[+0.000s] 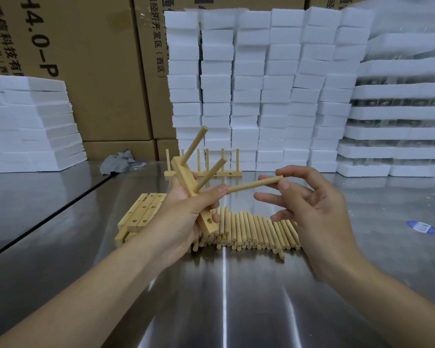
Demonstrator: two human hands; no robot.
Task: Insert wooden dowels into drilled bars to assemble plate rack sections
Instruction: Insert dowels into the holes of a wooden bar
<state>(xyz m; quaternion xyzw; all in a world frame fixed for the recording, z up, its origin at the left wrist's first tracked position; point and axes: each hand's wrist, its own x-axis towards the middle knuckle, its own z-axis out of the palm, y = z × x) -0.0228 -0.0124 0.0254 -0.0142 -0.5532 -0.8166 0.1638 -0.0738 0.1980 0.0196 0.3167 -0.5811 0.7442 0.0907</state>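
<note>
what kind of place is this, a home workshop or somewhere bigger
Probably a small factory or packing room, not a home. White foam blocks are stacked high beside printed cardboard boxes, and a steel table holds a heap of dowels for repeated assembly.

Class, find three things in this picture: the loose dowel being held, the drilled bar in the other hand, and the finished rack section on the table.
loose dowel (254, 184), head view, middle of its shaft.
drilled bar (207, 223), head view, lower end near an empty hole.
finished rack section (232, 173), head view, right part of its base bar.
</note>
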